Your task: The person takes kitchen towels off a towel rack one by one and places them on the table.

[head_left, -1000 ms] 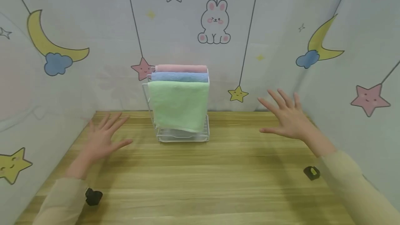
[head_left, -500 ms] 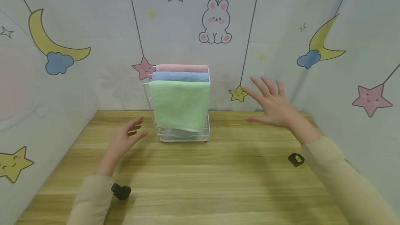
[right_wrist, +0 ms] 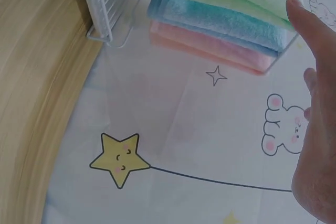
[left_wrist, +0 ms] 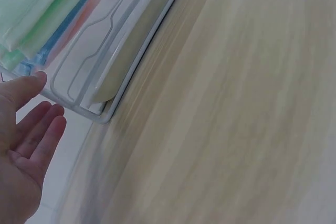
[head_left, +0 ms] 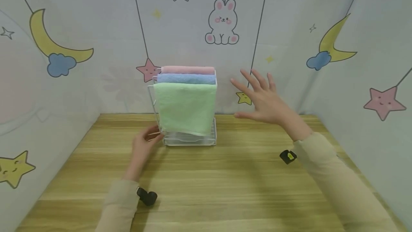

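A white wire rack (head_left: 190, 142) stands on the wooden table, bearing three towels: a green towel (head_left: 186, 106) in front, a blue towel (head_left: 186, 78) behind it and a pink towel (head_left: 188, 69) at the back. My left hand (head_left: 143, 146) is at the rack's lower left side, thumb and fingertips right at the wire. In the left wrist view that hand (left_wrist: 26, 135) has its fingers loosely extended beside the rack's wire frame. Right of the towels, my right hand (head_left: 264, 103) hovers with spread fingers, holding nothing.
The wooden table (head_left: 206, 189) extends in front of the rack. Behind it hangs a white backdrop (head_left: 186, 31) printed with stars, moons and a rabbit, and similar panels flank both sides. Each sleeve carries a small black device, one on the left wrist (head_left: 148, 197).
My left hand has moved right from the table's left side to the rack's lower left, its spread fingers drawing closer together. My right hand has moved left toward the towels, fingers still spread.
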Available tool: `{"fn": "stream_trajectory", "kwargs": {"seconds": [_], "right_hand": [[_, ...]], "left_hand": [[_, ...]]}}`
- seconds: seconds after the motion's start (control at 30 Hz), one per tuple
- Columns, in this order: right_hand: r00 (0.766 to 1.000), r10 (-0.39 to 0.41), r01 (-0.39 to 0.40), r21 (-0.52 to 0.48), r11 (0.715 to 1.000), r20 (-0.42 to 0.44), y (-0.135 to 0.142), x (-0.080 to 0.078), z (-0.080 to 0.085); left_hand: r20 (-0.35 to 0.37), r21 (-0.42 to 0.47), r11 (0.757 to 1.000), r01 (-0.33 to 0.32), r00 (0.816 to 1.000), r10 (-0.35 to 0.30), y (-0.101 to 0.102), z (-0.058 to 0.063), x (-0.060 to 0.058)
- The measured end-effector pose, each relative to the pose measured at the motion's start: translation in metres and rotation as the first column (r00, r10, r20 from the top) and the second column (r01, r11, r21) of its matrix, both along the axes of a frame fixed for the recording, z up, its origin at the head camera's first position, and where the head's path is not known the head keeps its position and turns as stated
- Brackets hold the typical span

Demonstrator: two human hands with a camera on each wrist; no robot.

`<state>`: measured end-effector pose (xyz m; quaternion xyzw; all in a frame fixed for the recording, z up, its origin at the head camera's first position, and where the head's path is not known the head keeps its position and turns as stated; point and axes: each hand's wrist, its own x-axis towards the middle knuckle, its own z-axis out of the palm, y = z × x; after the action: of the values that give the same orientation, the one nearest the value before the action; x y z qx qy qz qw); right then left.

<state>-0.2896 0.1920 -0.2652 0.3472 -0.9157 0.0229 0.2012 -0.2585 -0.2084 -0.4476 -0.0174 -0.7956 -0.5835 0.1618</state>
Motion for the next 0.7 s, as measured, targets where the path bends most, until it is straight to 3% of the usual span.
{"fn": "stream_trajectory", "kwargs": {"seconds": [0.2, 0.33, 0.57, 0.7], "right_hand": [[0.998, 0.048, -0.048, -0.026, 0.998, -0.028, -0.014, -0.002, 0.009], [0.997, 0.068, -0.069, -0.032, 0.997, -0.028, -0.020, -0.001, 0.015], [0.992, 0.127, -0.127, -0.012, 0.992, -0.024, -0.035, -0.003, 0.025], [0.985, 0.172, -0.172, 0.024, 0.985, 0.006, -0.047, -0.005, 0.033]], "left_hand": [[0.001, 0.002, 0.993, -0.119, 0.993, 0.119, 0.010, -0.005, -0.003], [0.002, -0.003, 0.987, -0.159, 0.987, 0.159, 0.016, -0.004, -0.004], [-0.078, -0.173, 0.971, -0.163, 0.985, 0.152, 0.015, 0.000, -0.004], [-0.087, -0.198, 0.967, -0.158, 0.986, 0.144, 0.012, -0.001, -0.004]]}}
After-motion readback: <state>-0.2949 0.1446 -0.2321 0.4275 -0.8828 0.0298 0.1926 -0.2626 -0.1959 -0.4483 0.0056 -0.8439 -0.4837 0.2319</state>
